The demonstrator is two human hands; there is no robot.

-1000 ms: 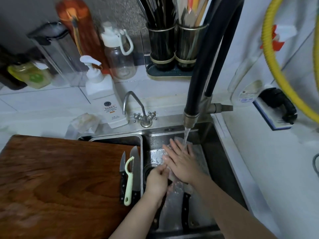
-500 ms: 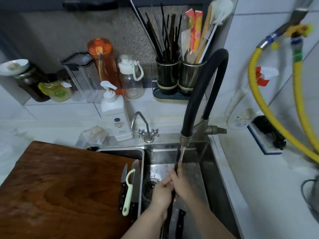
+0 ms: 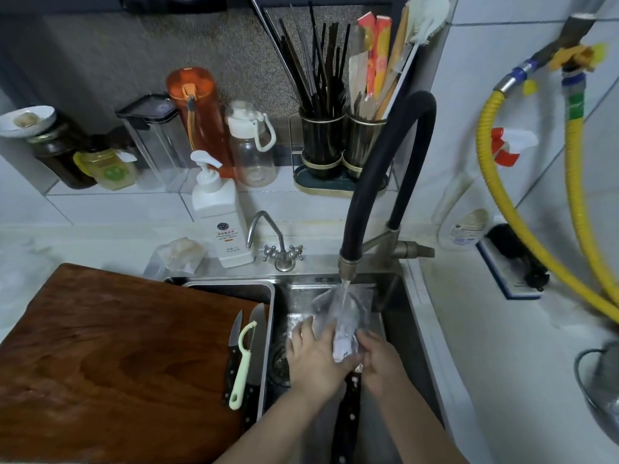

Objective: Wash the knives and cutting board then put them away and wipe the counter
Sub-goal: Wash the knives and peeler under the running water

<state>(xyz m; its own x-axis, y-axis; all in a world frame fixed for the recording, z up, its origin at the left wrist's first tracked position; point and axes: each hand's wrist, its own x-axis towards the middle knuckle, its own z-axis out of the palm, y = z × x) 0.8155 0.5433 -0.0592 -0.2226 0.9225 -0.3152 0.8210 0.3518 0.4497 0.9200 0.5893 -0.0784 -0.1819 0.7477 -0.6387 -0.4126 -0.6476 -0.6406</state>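
A broad cleaver point(image 3: 341, 316) with a black handle point(image 3: 348, 410) lies in the steel sink point(image 3: 395, 296) under running water. My left hand point(image 3: 311, 360) presses on the blade's left side and my right hand point(image 3: 378, 360) grips its right side. The handle points towards me between my wrists. A brown wooden cutting board point(image 3: 117, 363) lies across the sink's left half. On the board's right edge rest a small knife point(image 3: 234, 336), a longer knife point(image 3: 257, 343) and a pale green peeler point(image 3: 243, 366).
The black hose faucet point(image 3: 378, 182) arches over the sink, beside a small chrome tap point(image 3: 274, 242) and a white soap pump bottle point(image 3: 221, 222). Bottles, jars and a utensil holder point(image 3: 338, 152) line the back ledge. A yellow hose point(image 3: 495, 195), a brush point(image 3: 516, 259) and a metal bowl point(image 3: 603, 390) are at the right.
My view has tilted up, showing more of the back ledge. Both hands stayed in the sink, and the cleaver's blade now faces up under the stream with a hand on each side.
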